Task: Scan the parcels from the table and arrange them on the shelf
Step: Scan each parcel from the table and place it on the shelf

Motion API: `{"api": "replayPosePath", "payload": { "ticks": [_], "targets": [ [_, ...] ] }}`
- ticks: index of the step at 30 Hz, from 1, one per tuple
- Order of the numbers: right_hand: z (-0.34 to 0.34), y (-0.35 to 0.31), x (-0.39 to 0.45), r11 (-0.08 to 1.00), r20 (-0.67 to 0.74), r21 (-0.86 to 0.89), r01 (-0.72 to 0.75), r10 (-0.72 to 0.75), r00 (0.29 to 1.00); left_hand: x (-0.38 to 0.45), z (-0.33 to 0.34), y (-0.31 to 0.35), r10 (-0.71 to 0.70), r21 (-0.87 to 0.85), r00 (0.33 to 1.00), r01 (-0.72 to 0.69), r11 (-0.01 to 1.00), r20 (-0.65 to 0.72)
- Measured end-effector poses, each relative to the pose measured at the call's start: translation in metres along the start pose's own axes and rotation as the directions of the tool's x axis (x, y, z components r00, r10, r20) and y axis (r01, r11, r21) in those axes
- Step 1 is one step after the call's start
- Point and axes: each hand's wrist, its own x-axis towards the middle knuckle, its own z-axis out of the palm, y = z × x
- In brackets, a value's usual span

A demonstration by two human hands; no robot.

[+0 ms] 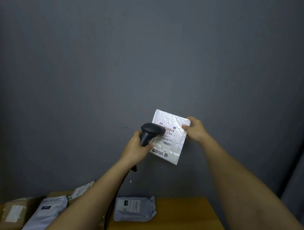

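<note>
A white padded mailer (175, 134) with a printed barcode label is held up in front of the grey wall. My right hand (195, 129) pinches its upper right edge. My left hand (137, 146) grips the handle of a dark barcode scanner (151, 131), whose head sits just in front of the label's left side. The scanner's black cable (115, 198) hangs down toward the table. No shelf is in view.
A wooden table (185, 218) lies below. On it rest a grey poly parcel (134, 209) in the middle, another grey parcel (47, 211) at left, a brown cardboard box (15, 211) at far left and a small white package (82, 189) behind my left forearm.
</note>
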Motion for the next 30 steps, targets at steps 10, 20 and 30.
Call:
{"api": "replayPosePath", "payload": {
  "ticks": [10,20,30],
  "targets": [
    [-0.005,0.008,-0.018,1.0,-0.037,0.02,-0.004,0.004,0.999,-0.009,0.005,0.0,0.019,-0.008,1.0,-0.019,1.0,0.019],
    [-0.065,0.051,-0.129,0.982,-0.383,0.173,-0.069,0.132,0.914,-0.049,0.057,0.016,0.076,-0.205,0.987,-0.045,0.978,0.144],
    [-0.214,0.128,-0.334,0.925,-0.78,0.32,-0.206,0.381,0.496,-0.141,0.209,0.088,0.218,-0.344,0.873,-0.062,0.937,0.437]
  ]
}}
